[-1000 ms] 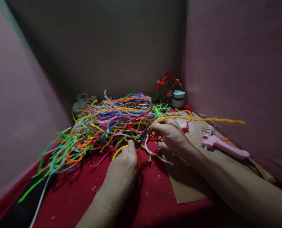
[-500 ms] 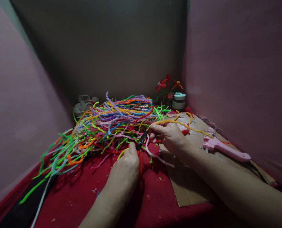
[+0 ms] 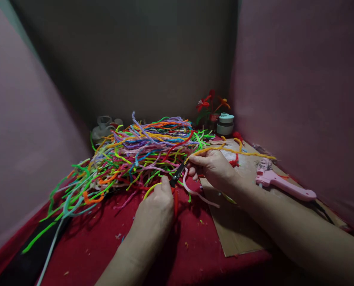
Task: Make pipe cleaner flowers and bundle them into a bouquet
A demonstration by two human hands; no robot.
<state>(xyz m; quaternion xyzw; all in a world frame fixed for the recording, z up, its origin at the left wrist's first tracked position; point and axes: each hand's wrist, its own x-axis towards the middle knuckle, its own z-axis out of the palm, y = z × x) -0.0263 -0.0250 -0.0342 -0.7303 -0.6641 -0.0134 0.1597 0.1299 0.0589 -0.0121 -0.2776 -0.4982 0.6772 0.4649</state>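
Note:
My left hand point(image 3: 158, 202) is closed around a pair of pliers point(image 3: 176, 177) with a dark, narrow head and red handles. Their tips meet one end of an orange-yellow pipe cleaner point(image 3: 233, 149). Beside those tips my right hand point(image 3: 211, 165) pinches the same pipe cleaner between thumb and forefinger, and its long end trails off to the right. A pale pink pipe cleaner point(image 3: 197, 195) hangs in a curve below the right hand's fingers. Behind both hands spreads a tangled heap of pipe cleaners point(image 3: 147, 149) in many colours.
A pink glue gun point(image 3: 287, 185) lies at the right on a cardboard sheet point(image 3: 233, 234). At the back stand red and orange flowers point(image 3: 205, 104) and a pale green-lidded jar point(image 3: 225, 124). Small scraps dot the red cloth point(image 3: 105, 246). Pink panels flank the space.
The free end of the orange-yellow pipe cleaner has swung up and away, farther right above the glue gun. Both hands keep nearly the same hold, and the view has shifted slightly.

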